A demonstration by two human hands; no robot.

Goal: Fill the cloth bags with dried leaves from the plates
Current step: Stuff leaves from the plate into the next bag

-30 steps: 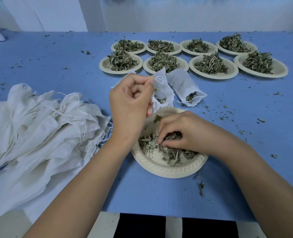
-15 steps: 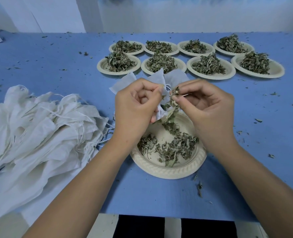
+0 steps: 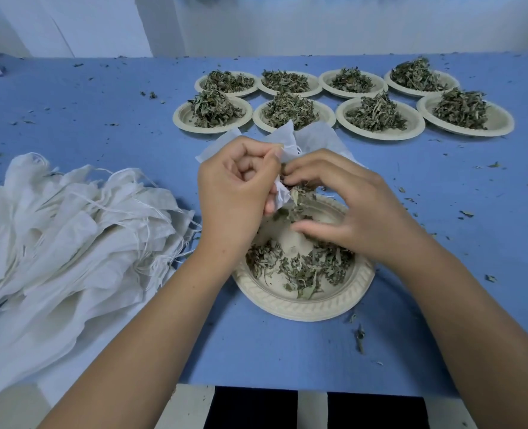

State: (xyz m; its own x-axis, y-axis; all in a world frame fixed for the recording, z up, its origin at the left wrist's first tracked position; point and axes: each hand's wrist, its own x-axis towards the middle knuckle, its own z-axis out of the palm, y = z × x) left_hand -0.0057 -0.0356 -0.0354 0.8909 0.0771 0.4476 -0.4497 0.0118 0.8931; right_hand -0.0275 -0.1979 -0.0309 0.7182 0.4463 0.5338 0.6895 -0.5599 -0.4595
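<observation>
My left hand [image 3: 238, 193] pinches the rim of a small white cloth bag [image 3: 284, 147] and holds it over the near cream plate [image 3: 303, 308]. My right hand [image 3: 355, 209] pinches a clump of dried leaves [image 3: 300, 199] at the bag's mouth, fingers curled, thumb stretched out below. Loose dried leaves [image 3: 300, 267] cover the near half of that plate. Most of the bag is hidden behind my hands.
Several cream plates heaped with dried leaves [image 3: 213, 109] stand in two rows at the back of the blue table [image 3: 101, 113]. A pile of empty white cloth bags [image 3: 64, 236] lies to the left. Leaf crumbs dot the table, more to the right.
My right hand left the plate with a pinch of leaves, rose to the bag's mouth and now pushes them in. My left hand has kept hold of the bag.
</observation>
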